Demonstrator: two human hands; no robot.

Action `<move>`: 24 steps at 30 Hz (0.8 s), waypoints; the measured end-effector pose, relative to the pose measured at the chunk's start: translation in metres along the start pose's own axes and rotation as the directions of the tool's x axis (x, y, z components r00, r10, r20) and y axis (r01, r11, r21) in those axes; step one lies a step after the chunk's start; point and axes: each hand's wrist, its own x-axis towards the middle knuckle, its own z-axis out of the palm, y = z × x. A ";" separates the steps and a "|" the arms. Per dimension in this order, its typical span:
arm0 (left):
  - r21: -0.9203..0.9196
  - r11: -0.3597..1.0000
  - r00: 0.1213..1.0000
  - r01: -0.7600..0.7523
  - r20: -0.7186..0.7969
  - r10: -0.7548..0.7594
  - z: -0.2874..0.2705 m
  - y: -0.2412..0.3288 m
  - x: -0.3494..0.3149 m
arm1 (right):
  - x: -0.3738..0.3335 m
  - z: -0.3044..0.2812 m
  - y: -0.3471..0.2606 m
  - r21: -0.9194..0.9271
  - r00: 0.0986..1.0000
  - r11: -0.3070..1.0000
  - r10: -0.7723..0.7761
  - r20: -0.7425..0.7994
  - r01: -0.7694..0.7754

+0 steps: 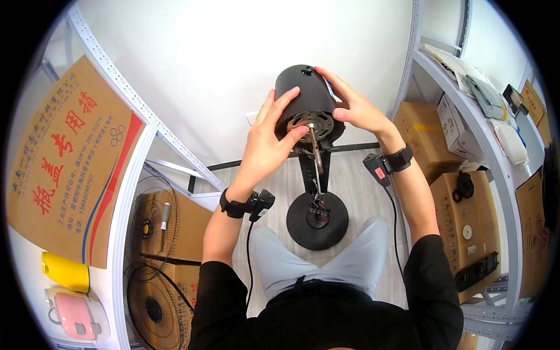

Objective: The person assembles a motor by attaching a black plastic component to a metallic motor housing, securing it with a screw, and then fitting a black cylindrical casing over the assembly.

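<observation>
A black cylindrical fan motor housing (291,87) is held between my two hands on top of a fan stand. My left hand (263,140) lies along its left side, fingers curved over the shell and thumb pressed near the shaft. On the opposite side, my right hand (357,109) grips the shell, thumb at its lower right edge. From the open end, where a slotted metal plate (298,122) shows, a metal shaft (317,153) points toward me. Below stands a dark column (309,172) on a round black base (303,227), with loose wires showing at the base's middle.
Round wire fan guards (153,291) lean by cardboard boxes at the left, under a shelf. A carton (461,233) at the right carries a black ring (464,185), a white disc (466,232) and a long black part (477,271). Cables hang from both wrist straps.
</observation>
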 end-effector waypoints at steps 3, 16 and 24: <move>0.038 0.998 0.998 -0.059 -0.022 0.060 -0.002 -0.012 0.002 | 0.001 0.010 -0.005 -0.026 0.997 0.999 -0.023 -0.070 0.021; -0.421 0.905 0.996 0.052 -0.045 -0.079 0.010 -0.051 -0.003 | -0.019 0.042 0.000 -0.036 0.945 0.997 -0.074 -0.318 0.066; -0.409 0.890 0.974 -0.202 0.010 0.226 0.007 -0.081 0.018 | -0.025 0.055 -0.010 -0.338 0.908 0.938 -0.206 -0.365 0.077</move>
